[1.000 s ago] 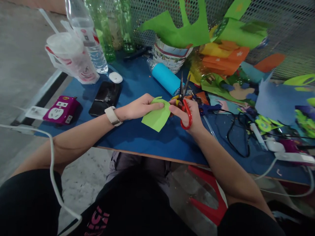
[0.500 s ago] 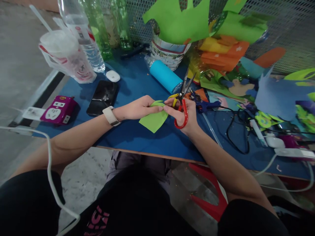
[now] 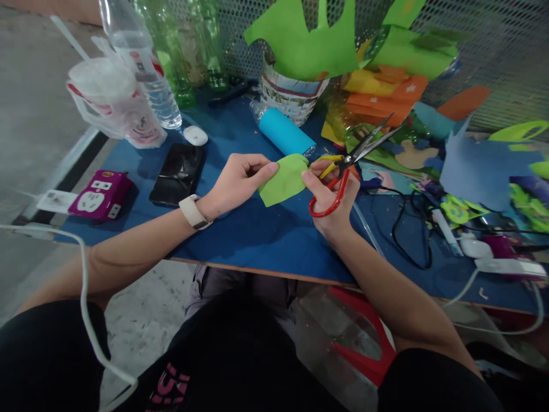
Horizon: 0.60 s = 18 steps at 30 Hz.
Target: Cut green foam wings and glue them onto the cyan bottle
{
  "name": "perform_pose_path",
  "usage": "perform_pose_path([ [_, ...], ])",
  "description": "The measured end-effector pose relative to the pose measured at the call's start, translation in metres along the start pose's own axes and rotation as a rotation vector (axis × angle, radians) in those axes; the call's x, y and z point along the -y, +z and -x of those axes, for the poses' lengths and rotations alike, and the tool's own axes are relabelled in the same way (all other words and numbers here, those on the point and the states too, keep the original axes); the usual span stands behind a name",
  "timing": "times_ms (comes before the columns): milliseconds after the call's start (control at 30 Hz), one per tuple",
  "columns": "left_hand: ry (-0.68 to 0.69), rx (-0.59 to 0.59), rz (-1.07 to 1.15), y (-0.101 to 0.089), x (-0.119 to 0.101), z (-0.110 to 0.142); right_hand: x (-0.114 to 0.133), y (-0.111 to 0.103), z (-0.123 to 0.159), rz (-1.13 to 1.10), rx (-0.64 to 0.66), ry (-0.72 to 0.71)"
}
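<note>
Between my hands, above the blue table, is a small piece of light green paper (image 3: 283,180). My left hand (image 3: 240,183) pinches its left edge between thumb and fingers. At the paper's right edge, the thumb and a finger of my right hand (image 3: 330,200) grip it too. That same hand carries scissors (image 3: 349,163) with one red and one yellow handle looped over its fingers. Their blades are slightly apart and point up and right, away from the paper. A plastic bottle wrapped in blue paper (image 3: 286,131) lies just behind the green piece.
A black phone (image 3: 176,173), a white earbud case (image 3: 195,135) and a purple socket adapter (image 3: 102,194) sit left. Bottles and a bagged cup (image 3: 109,94) stand behind them. A basket (image 3: 291,91), coloured paper scraps and black cables (image 3: 401,229) crowd the back and right.
The green paper has been opened out and raised between my hands. My left hand has shifted slightly left, my right hand right. The scissors have swung from pointing up to pointing right.
</note>
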<state>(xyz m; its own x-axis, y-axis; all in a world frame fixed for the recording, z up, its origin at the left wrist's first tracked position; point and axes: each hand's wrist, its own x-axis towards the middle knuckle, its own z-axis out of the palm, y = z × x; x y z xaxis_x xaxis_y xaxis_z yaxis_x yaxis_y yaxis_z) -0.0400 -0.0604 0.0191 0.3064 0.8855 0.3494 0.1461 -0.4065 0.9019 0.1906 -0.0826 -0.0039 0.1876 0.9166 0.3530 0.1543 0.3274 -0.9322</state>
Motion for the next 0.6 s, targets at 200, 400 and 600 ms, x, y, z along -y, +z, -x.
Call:
perform_pose_path([
  [200,0.040,-0.018,-0.040,0.001,-0.003,0.002,-0.004,-0.001,0.002,0.060,0.053,-0.043],
  [400,0.086,0.015,-0.088,-0.013,0.001,-0.007,0.018,-0.012,-0.013,0.064,0.212,0.027],
  [600,0.105,0.108,-0.147,-0.037,0.005,-0.019,0.041,-0.052,-0.045,0.239,0.731,0.252],
])
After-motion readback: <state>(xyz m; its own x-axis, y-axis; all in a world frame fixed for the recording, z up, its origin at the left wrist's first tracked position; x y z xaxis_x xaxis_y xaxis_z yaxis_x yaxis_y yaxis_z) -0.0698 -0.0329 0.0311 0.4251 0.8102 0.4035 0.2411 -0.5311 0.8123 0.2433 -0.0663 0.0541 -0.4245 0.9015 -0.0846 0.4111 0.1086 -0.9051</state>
